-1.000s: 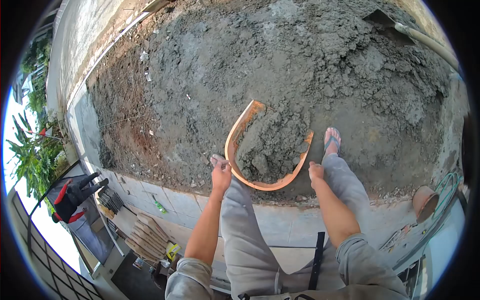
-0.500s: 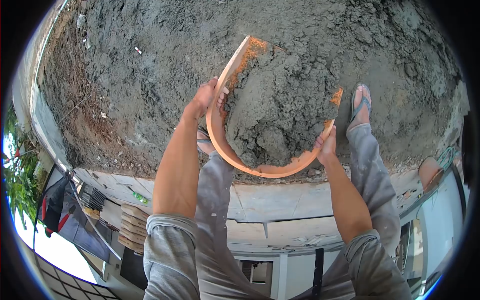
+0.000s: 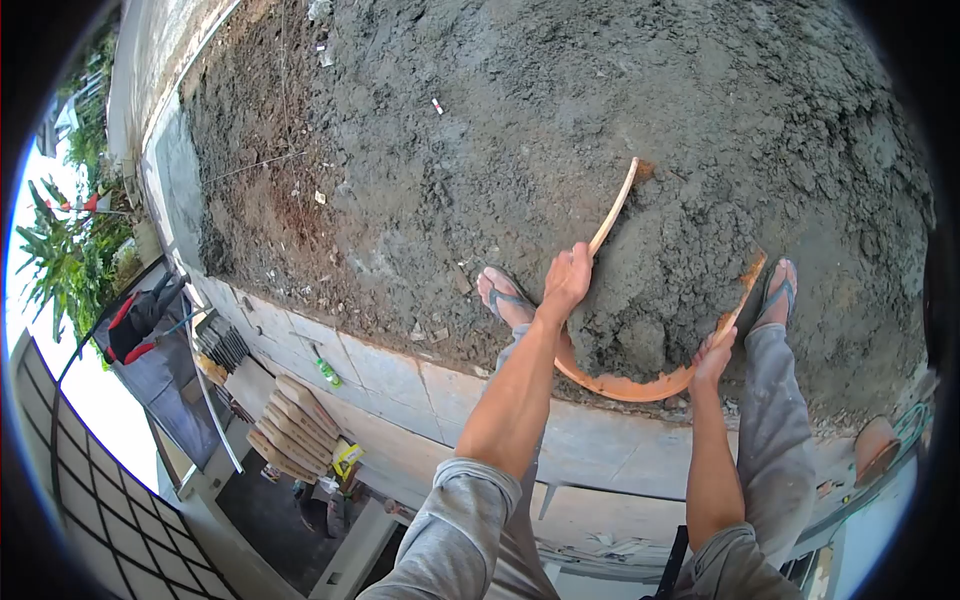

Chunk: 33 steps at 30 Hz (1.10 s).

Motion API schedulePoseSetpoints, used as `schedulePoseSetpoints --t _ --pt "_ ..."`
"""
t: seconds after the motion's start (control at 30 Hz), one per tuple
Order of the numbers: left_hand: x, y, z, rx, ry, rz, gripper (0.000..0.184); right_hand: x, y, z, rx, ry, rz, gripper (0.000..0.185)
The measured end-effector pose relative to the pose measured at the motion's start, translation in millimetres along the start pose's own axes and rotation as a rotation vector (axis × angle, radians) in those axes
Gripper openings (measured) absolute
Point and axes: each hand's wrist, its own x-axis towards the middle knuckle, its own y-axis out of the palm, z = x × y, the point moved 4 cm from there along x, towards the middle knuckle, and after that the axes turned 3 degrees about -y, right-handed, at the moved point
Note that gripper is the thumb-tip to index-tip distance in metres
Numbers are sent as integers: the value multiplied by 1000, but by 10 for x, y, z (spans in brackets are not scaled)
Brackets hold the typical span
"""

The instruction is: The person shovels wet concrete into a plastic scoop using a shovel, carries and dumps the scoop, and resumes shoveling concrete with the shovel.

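Note:
An orange U-shaped scoop pan point(image 3: 632, 389) lies low over the ground between my feet, its open mouth facing away from me. Grey wet mortar point(image 3: 655, 285) is heaped inside it. My left hand point(image 3: 569, 276) is wrapped around the scoop's left rim. On the opposite side, my right hand point(image 3: 712, 358) grips the right rim. Fingers under the rim are partly hidden, and mortar covers the scoop's floor.
Rough grey mortar point(image 3: 520, 130) spreads ahead, with reddish soil point(image 3: 290, 210) at left. My sandalled feet flank the scoop. Behind it runs a pale tiled edge point(image 3: 390, 385), with a green bottle point(image 3: 327, 371), stacked tan bags point(image 3: 297, 428) and a terracotta pot point(image 3: 876, 452).
My view has swung left, so the scene sits farther right and lower. The scoop looks narrower, with less of its inner left wall showing. Both hands still hold its rim.

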Motion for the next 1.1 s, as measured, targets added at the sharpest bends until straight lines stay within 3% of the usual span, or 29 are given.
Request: schedulePoseSetpoints --t 0.1,0.23,0.37,0.53,0.63,0.67,0.7,0.83,0.93,1.1 --pt "-529 -153 2 -111 31 -59 29 -264 -54 517 -115 -95 33 57" --pt "-1493 -480 -52 -539 -186 -101 43 -1113 -99 1605 -301 -213 168 57" --pt "-3081 -1243 -500 -848 -310 -141 56 -2738 -160 2994 -576 -400 321 59" --pt "-5260 -2376 -1014 -990 -145 -276 67 -5014 -542 4416 -748 -690 384 61" --pt "-6315 -2764 -1292 -1077 -99 -418 68 -5916 -873 4997 -743 -685 482 60" --pt "-6566 -2906 -1371 -1100 -83 -471 68 -6127 -893 5130 -738 -703 517 60" --pt "-6766 -2758 -1062 -1123 -36 -527 69 -6262 -1017 4779 -714 -745 545 60" --pt "-7140 -3022 -1269 -1136 -68 -684 70 -6554 -690 4977 -779 -869 671 62" --pt "-6943 -2583 -919 -1222 -102 -697 74 -6467 -498 4676 -884 -980 708 62" --pt "-6704 -2664 -479 -1307 -230 -643 73 -6658 161 4489 -1021 -940 743 64"
